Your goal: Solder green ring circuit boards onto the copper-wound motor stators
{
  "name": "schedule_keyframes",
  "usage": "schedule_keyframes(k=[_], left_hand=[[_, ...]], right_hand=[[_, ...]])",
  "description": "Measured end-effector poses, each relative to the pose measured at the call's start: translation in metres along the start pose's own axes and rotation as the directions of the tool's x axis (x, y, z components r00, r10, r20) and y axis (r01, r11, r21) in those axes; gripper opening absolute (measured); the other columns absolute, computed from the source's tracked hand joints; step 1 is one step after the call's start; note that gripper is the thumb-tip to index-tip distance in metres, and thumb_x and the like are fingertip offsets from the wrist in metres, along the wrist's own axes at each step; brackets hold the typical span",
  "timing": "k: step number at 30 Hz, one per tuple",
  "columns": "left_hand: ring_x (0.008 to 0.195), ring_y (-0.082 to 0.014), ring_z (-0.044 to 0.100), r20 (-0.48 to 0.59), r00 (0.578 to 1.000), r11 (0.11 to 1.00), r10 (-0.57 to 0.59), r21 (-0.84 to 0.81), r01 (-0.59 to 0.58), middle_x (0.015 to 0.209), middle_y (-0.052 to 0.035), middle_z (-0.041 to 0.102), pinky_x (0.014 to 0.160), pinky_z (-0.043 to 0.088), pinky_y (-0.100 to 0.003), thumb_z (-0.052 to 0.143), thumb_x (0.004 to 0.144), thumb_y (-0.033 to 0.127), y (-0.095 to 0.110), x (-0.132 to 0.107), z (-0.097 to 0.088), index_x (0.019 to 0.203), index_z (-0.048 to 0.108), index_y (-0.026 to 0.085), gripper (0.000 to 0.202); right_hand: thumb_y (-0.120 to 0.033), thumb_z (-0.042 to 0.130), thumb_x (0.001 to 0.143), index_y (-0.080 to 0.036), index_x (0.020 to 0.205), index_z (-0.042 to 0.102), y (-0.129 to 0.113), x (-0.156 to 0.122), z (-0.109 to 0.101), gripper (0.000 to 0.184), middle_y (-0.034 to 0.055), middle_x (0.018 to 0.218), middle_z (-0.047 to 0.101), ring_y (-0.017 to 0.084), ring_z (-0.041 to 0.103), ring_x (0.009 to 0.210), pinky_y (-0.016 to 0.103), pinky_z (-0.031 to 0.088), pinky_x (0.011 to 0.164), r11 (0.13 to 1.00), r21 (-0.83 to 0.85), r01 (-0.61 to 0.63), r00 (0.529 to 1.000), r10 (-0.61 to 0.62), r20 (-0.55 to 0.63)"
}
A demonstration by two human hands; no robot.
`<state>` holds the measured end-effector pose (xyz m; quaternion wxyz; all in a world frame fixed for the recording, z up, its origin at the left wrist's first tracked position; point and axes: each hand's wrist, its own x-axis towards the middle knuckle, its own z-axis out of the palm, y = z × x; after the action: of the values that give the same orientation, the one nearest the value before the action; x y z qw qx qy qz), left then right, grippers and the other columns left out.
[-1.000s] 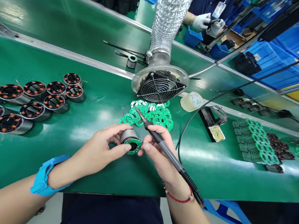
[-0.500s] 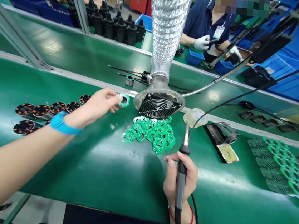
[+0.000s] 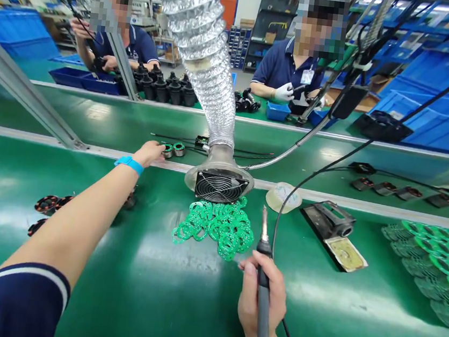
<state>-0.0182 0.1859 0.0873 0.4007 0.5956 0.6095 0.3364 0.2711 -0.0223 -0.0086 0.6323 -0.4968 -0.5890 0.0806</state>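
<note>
My left hand (image 3: pixel 151 154) reaches across the metal rail to the far strip. Its fingers are at a motor stator (image 3: pixel 167 151) topped with a green ring board, and seem closed on its left side; the fingertips are partly hidden. A second such stator (image 3: pixel 178 149) stands right beside it. My right hand (image 3: pixel 262 297) grips a soldering iron (image 3: pixel 264 278) like a pen, tip pointing up and away. Between the hands lies a pile of green ring-shaped circuit boards (image 3: pixel 218 224). Wound stators (image 3: pixel 46 204) sit at the left, partly behind my left forearm.
A fume extractor (image 3: pixel 220 185) with a silver duct hangs over the pile's back edge. To its right are a roll of clear tape (image 3: pixel 284 198), an iron stand with sponge (image 3: pixel 334 232) and stacked board panels (image 3: pixel 433 257). Two co-workers sit across the line. The iron's cable crosses the right side.
My left hand has carried the ring-topped stator away and left, over the rail, beside the other one. The view has tilted up. My right hand still holds the soldering iron.
</note>
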Motion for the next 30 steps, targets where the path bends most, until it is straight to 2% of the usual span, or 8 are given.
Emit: schedule_keyframes(k=[4,7,11,16,19,23,27,30], left_hand=[[0.076,-0.0155,0.058,-0.107,0.994,0.944,0.019,0.331,0.017,0.07,0.0023,0.059,0.077,0.048,-0.03,0.051,0.086,0.042,-0.005,-0.042,-0.03,0.073,0.057,0.016,0.03],[0.081,-0.0274,0.058,-0.117,0.992,0.849,0.037,0.528,0.031,0.072,-0.0053,0.06,0.085,0.048,-0.046,0.062,0.076,0.041,-0.027,-0.088,-0.038,0.064,0.06,0.019,0.025],[0.11,-0.0401,0.053,-0.104,0.99,0.716,0.091,0.699,0.007,0.099,-0.0164,0.063,0.101,0.039,-0.06,0.062,0.076,0.031,-0.063,-0.137,-0.023,0.075,0.068,0.02,0.013],[0.119,-0.0381,0.051,-0.001,0.973,0.599,0.231,0.788,-0.141,0.116,-0.0176,0.063,0.103,0.042,-0.056,0.052,0.089,0.031,-0.073,-0.17,0.019,0.083,0.07,0.019,0.023],[0.109,-0.0323,0.06,0.164,0.97,0.718,0.182,0.652,-0.245,0.12,-0.0155,0.063,0.098,0.049,-0.049,0.053,0.09,0.039,-0.062,-0.191,0.037,0.1,0.069,0.018,0.028],[0.082,-0.0227,0.068,0.4,0.916,0.912,-0.03,0.386,-0.139,0.102,-0.0068,0.071,0.075,0.054,-0.035,0.05,0.09,0.039,-0.05,-0.208,0.036,0.114,0.058,0.023,0.03],[0.069,-0.0194,0.065,0.554,0.831,0.946,-0.051,0.292,-0.137,0.087,-0.0016,0.073,0.065,0.048,-0.029,0.051,0.085,0.029,-0.057,-0.199,0.03,0.132,0.049,0.024,0.047],[0.086,-0.0221,0.066,0.597,0.802,0.924,0.007,0.303,-0.234,0.098,-0.0041,0.072,0.076,0.048,-0.03,0.057,0.081,0.026,-0.065,-0.19,0.036,0.142,0.046,0.023,0.062]], right_hand=[[-0.016,0.061,0.092,-0.026,0.115,0.066,-0.005,-0.002,-0.001,0.026,0.002,0.083,0.074,0.017,0.07,0.06,0.033,0.062,0.057,0.995,0.096,-0.033,0.999,0.031,0.017],[-0.015,0.054,0.097,-0.029,0.131,0.057,-0.012,-0.001,0.003,0.037,-0.001,0.079,0.075,0.015,0.069,0.054,0.03,0.062,0.051,0.974,0.214,-0.078,0.995,0.062,0.084],[-0.017,0.049,0.1,-0.028,0.128,0.057,-0.02,0.001,0.007,0.031,-0.0022,0.074,0.075,0.015,0.07,0.052,0.028,0.061,0.049,0.97,0.226,-0.093,0.987,0.06,0.148],[-0.016,0.051,0.096,-0.024,0.116,0.056,-0.031,0.003,0.005,0.023,0.0009,0.08,0.076,0.015,0.073,0.059,0.028,0.063,0.059,0.991,0.065,-0.12,0.931,0.09,0.353],[-0.014,0.052,0.093,-0.025,0.117,0.051,-0.039,-0.001,0.006,0.027,0.002,0.085,0.076,0.016,0.074,0.065,0.028,0.062,0.063,0.989,0.017,-0.15,0.857,0.122,0.5],[-0.01,0.053,0.089,-0.025,0.118,0.047,-0.049,-0.011,0.013,0.033,0.0035,0.092,0.075,0.015,0.074,0.072,0.029,0.061,0.066,0.975,-0.078,-0.21,0.738,0.21,0.642],[-0.01,0.066,0.082,-0.025,0.121,0.046,-0.059,-0.022,0.025,0.046,0.0043,0.099,0.072,0.019,0.074,0.082,0.035,0.061,0.074,0.967,-0.132,-0.217,0.595,0.238,0.768],[-0.019,0.078,0.077,-0.023,0.122,0.046,-0.064,-0.027,0.032,0.055,0.007,0.103,0.07,0.024,0.073,0.088,0.041,0.061,0.077,0.978,-0.148,-0.149,0.572,0.207,0.794]])
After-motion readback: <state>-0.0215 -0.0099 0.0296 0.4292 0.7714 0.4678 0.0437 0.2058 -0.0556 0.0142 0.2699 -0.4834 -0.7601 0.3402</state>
